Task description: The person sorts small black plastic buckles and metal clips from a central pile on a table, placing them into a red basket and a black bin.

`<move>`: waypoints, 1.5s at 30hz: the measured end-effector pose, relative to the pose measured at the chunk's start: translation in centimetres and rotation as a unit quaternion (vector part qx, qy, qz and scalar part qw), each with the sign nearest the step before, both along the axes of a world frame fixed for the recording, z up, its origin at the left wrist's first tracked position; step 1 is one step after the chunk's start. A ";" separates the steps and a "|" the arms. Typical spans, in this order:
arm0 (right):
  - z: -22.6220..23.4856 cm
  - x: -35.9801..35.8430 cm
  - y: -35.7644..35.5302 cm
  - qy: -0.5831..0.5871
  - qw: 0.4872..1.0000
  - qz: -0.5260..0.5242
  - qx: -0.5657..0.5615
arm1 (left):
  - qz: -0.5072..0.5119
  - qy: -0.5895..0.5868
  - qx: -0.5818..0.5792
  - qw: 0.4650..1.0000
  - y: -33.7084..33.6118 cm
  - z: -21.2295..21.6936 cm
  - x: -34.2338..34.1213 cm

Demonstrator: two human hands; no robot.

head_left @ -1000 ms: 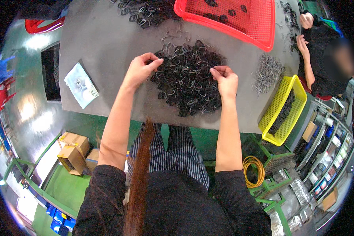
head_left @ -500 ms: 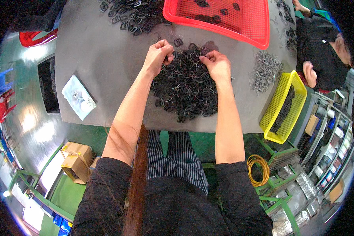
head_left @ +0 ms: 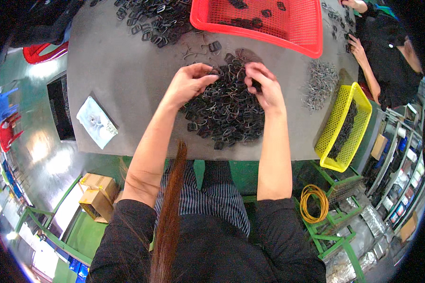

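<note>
A heap of small black plastic buckles (head_left: 226, 115), mixed with thin wire-like pieces, lies on the grey table in front of me. Over the heap's upper left edge, my left hand (head_left: 190, 85) pinches a black buckle (head_left: 214, 71) between thumb and fingertips. My right hand (head_left: 267, 89) is across from it at the heap's upper right, fingers curled in and slightly blurred. Something dark shows under those fingers, too hidden to name. Beyond the hands, a dark reddish round patch (head_left: 247, 55) and a single buckle (head_left: 215, 46) lie on the table.
A red basket (head_left: 255, 35) with a few black parts stands beyond the heap. More buckles (head_left: 156, 21) spread at far left. To the right are metal hooks (head_left: 320, 82), a yellow basket (head_left: 337, 146) and a co-worker's hand (head_left: 356, 47). A pale packet (head_left: 97, 123) lies left.
My left hand has come down and its fingers now pinch a buckle. The right hand has shifted slightly down and right, curling more. A co-worker's arm has reached out onto the table.
</note>
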State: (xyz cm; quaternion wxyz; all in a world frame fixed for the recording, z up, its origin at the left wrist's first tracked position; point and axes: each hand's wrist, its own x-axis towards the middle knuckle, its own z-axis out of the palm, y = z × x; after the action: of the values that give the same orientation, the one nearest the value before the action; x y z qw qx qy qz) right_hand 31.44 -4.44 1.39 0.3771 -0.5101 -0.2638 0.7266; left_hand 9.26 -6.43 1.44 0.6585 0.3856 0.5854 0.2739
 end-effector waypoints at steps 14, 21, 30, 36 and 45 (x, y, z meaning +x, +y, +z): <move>-2.6 -4.1 2.9 -0.488 0.857 0.119 0.112 | 0.067 0.231 0.062 0.969 -0.5 -3.1 -5.8; 1.2 -3.8 -1.0 0.069 0.997 0.017 -0.021 | -0.003 0.299 0.139 0.944 -2.4 -3.8 -5.6; -1.1 -10.9 3.2 -0.636 0.657 0.380 0.140 | 0.066 0.183 0.087 0.977 -3.4 -4.1 -8.1; -1.0 -6.9 2.1 -0.411 0.873 0.242 0.102 | 0.000 0.414 0.197 0.889 -3.3 -4.1 -2.7; -0.7 -3.8 -0.2 -0.177 0.974 0.139 -0.035 | 0.060 -0.242 0.032 0.968 -4.2 -1.0 -8.5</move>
State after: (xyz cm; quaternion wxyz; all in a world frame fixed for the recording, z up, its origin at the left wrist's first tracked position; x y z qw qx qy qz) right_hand 27.63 -4.68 0.72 0.2019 -0.6016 -0.3693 0.6789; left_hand 0.80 -10.64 0.46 0.7505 0.2929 0.4217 0.4161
